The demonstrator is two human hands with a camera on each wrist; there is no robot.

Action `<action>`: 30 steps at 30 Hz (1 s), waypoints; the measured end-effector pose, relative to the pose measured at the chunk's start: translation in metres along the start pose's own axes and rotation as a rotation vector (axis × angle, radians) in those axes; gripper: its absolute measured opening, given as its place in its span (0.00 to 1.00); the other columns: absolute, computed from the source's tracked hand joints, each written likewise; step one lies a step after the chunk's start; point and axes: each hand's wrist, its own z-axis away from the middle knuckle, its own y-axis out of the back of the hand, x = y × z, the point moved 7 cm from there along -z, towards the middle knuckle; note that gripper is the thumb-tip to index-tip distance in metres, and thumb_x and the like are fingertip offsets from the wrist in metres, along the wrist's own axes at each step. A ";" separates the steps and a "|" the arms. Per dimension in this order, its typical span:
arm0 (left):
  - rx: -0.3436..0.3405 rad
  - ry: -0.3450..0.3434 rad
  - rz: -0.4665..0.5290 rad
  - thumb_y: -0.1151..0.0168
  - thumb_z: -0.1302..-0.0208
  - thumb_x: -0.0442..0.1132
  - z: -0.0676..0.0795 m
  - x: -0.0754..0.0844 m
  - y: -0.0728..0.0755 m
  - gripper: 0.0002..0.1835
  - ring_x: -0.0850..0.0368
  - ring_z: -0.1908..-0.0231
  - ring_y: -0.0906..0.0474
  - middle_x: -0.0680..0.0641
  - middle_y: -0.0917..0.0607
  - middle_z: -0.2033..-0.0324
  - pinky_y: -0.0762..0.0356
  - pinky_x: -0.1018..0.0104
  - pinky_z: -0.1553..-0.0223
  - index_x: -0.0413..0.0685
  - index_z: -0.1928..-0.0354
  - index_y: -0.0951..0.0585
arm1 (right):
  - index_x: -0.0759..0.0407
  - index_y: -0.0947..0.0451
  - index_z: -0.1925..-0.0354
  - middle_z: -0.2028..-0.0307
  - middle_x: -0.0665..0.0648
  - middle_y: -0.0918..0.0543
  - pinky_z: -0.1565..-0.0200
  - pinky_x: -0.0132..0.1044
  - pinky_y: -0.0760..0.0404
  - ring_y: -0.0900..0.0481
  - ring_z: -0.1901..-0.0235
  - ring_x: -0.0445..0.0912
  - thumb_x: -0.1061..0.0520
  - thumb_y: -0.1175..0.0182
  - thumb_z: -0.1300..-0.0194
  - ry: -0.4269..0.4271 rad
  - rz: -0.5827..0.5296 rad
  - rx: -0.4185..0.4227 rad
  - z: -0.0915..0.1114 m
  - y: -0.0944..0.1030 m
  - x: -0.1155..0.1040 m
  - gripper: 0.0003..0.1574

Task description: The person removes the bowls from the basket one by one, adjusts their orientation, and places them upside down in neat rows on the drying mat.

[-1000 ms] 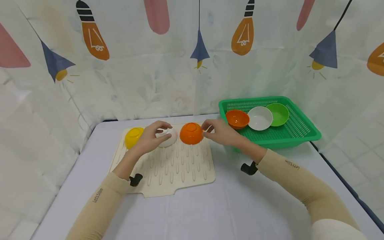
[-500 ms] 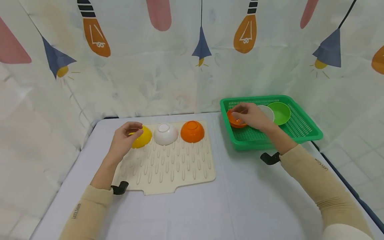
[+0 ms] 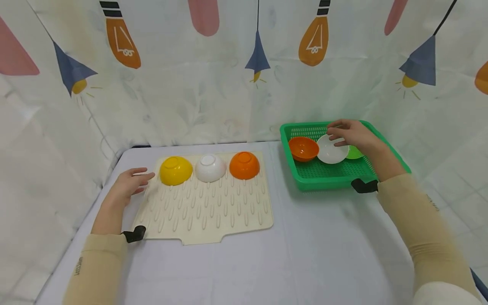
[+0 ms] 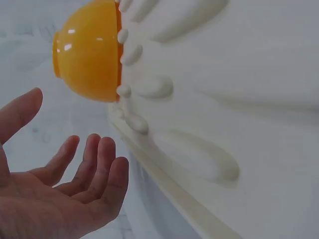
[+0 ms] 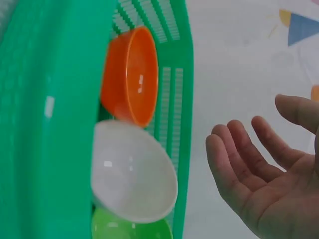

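Observation:
My left hand [image 3: 127,186] hovers left of the cream ridged drying mat [image 3: 209,212], its fingers loosely bent with nothing in them. Closest to it is an upside-down yellow bowl [image 3: 176,170], which looks orange-yellow in the left wrist view [image 4: 92,52]. Beside that bowl, an upturned white bowl [image 3: 210,168] and an upturned orange bowl [image 3: 244,165] complete the row along the mat's back. Over the green basket [image 3: 316,184] floats my right hand [image 3: 356,135], relaxed and holding nothing. Below it lie a white bowl [image 3: 331,150] and a partly hidden green bowl [image 3: 354,153].
Another orange bowl [image 3: 303,148] leans in the basket's left part. A patterned curtain [image 3: 213,93] hangs behind the table [image 3: 244,271], which has a white cloth. The basket stands at the back right, the mat at the back left.
My left hand has moved left from the white bowl past the yellow one, off the mat. My right hand has moved right, from the upturned orange bowl to over the basket. The bowls stay put.

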 end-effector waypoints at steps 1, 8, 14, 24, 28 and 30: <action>-0.028 0.019 -0.005 0.44 0.24 0.58 -0.002 -0.003 0.000 0.46 0.31 0.31 0.38 0.27 0.43 0.26 0.30 0.49 0.35 0.36 0.20 0.50 | 0.68 0.39 0.28 0.33 0.70 0.30 0.41 0.51 0.21 0.27 0.38 0.62 0.43 0.47 0.20 -0.010 0.022 -0.006 -0.002 0.004 0.003 0.37; -0.121 0.087 -0.037 0.47 0.22 0.53 -0.017 -0.018 0.004 0.43 0.33 0.31 0.37 0.27 0.43 0.26 0.25 0.52 0.37 0.29 0.22 0.50 | 0.72 0.44 0.26 0.32 0.77 0.35 0.43 0.49 0.18 0.31 0.36 0.68 0.44 0.52 0.18 -0.064 0.127 -0.033 -0.009 0.032 0.018 0.39; -0.167 0.111 -0.107 0.43 0.23 0.41 -0.027 -0.023 0.008 0.38 0.41 0.40 0.26 0.27 0.36 0.30 0.20 0.54 0.42 0.28 0.23 0.47 | 0.72 0.48 0.24 0.29 0.77 0.39 0.39 0.52 0.22 0.36 0.31 0.69 0.43 0.53 0.17 -0.105 0.174 -0.077 -0.014 0.054 0.022 0.42; -0.201 0.108 -0.144 0.38 0.32 0.25 -0.040 -0.020 0.016 0.36 0.55 0.58 0.20 0.30 0.29 0.38 0.15 0.60 0.53 0.27 0.25 0.41 | 0.74 0.58 0.22 0.24 0.79 0.56 0.32 0.65 0.37 0.52 0.27 0.74 0.38 0.56 0.18 -0.225 0.247 -0.093 -0.020 0.074 0.039 0.50; -0.184 0.126 -0.137 0.35 0.35 0.24 -0.043 -0.024 0.019 0.38 0.54 0.58 0.20 0.33 0.27 0.41 0.15 0.61 0.55 0.30 0.25 0.40 | 0.76 0.63 0.22 0.24 0.79 0.64 0.33 0.66 0.37 0.58 0.26 0.75 0.39 0.57 0.18 -0.272 0.221 -0.058 -0.024 0.076 0.048 0.52; -0.182 0.128 -0.138 0.35 0.35 0.24 -0.044 -0.024 0.019 0.38 0.53 0.58 0.20 0.33 0.27 0.41 0.15 0.62 0.55 0.30 0.25 0.40 | 0.77 0.66 0.23 0.24 0.79 0.66 0.33 0.67 0.37 0.59 0.26 0.75 0.38 0.57 0.19 -0.299 0.206 -0.051 -0.024 0.077 0.053 0.54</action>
